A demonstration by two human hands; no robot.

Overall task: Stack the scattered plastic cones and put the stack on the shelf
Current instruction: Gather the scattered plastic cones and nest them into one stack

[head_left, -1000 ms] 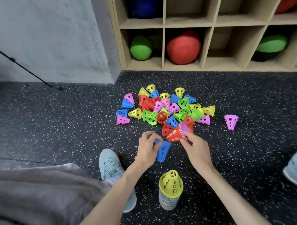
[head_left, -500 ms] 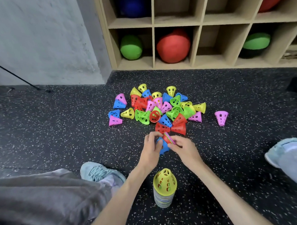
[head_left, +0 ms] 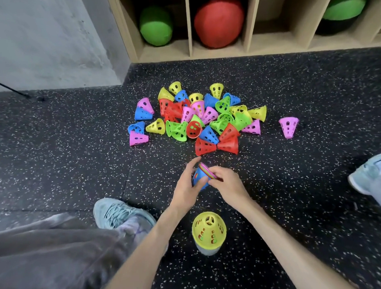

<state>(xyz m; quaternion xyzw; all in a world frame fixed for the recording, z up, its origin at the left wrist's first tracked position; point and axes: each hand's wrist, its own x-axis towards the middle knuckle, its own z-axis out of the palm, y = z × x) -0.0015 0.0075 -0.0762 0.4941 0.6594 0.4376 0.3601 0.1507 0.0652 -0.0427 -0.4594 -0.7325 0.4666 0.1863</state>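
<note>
We held a small nested stack (head_left: 203,175) of cones between both hands, low over the speckled black floor (head_left: 76,149) — a blue cone outermost, with thin rims of pink, red and green showing at its wide end. Our left hand (head_left: 187,188) curled round the blue body, thumb and fingers wrapped on it; our right hand (head_left: 226,182) pinched the rim end with its fingertips. Just beyond the hands lay the loose pile of cones (head_left: 201,119), pink, blue, yellow, green and red, tumbled on their sides and touching one another, two red ones nearest us. One pink cone (head_left: 288,127) stood apart to the right, wide end up. Nearer us than the hands stood a taller stack topped by a yellow cone (head_left: 209,229), upright on the floor between our forearms. Our pale blue shoes (head_left: 120,213) sat at either side. Behind the pile rose the wooden shelf (head_left: 188,24), its lowest compartments holding a green ball (head_left: 156,25) and a red ball (head_left: 219,20) — another green one showed further right.
</note>
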